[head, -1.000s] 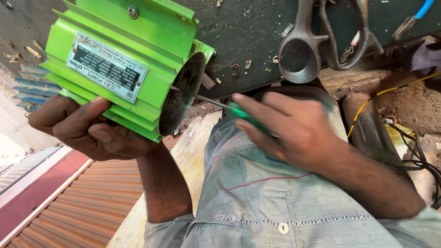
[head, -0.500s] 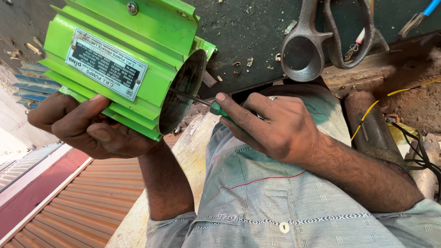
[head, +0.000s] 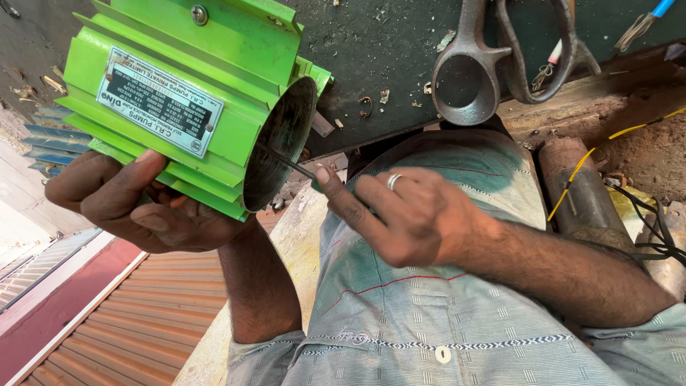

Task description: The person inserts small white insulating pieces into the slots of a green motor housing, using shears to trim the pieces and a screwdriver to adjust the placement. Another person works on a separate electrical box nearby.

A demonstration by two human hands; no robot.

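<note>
The green finned motor housing (head: 186, 100) is held in the upper left of the frame, cupped from below by the left hand (head: 143, 207) with fingers wrapped around its ribs; it is judged heavy, rigid cast metal, best gripped across the fins, whose ridges resist slipping. A grey nameplate is riveted to one face; the round open end looks dark inside. A thin screwdriver (head: 289, 163) is pinched by the right hand (head: 411, 214), its tip pushed into the bore.
</note>
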